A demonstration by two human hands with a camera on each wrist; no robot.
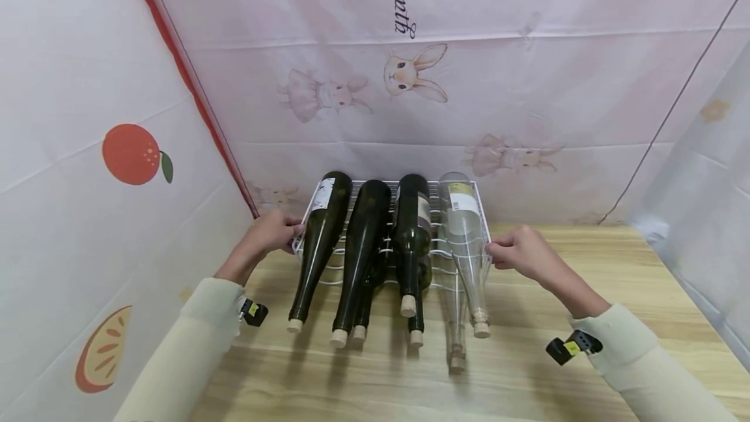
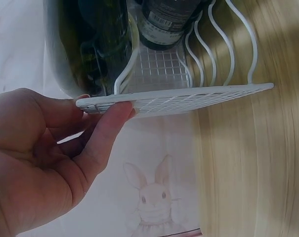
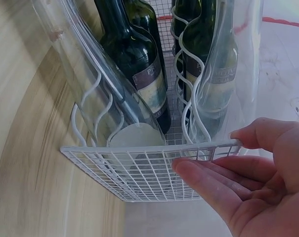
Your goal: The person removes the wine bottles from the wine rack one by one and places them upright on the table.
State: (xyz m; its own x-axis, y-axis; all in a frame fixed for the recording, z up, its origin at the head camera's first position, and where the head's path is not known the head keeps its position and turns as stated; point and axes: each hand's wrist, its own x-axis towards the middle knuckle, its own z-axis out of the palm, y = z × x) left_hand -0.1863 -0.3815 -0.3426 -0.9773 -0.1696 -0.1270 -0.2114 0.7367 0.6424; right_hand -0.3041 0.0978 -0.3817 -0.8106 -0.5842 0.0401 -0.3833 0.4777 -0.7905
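Note:
A white wire wine rack (image 1: pixel 436 253) stands against the back wall, holding several corked bottles on two levels. On its top lie dark green bottles (image 1: pixel 319 246) and, at the right end, a clear bottle (image 1: pixel 465 233) with a white and yellow label. Below, another clear bottle (image 1: pixel 456 337) and dark ones stick out, necks toward me. My left hand (image 1: pixel 266 234) pinches the upper edge of the rack's left mesh side (image 2: pixel 189 98). At the opposite end, my right hand (image 1: pixel 524 253) pinches the upper edge of the right mesh side (image 3: pixel 139 170) between thumb and fingers.
The rack is on a light wood-grain table (image 1: pixel 387 389). Behind it hangs a pink sheet (image 1: pixel 498 103) printed with rabbits. A white sheet (image 1: pixel 53 207) with fruit prints closes off the left, and a pale sheet (image 1: pixel 711 194) the right.

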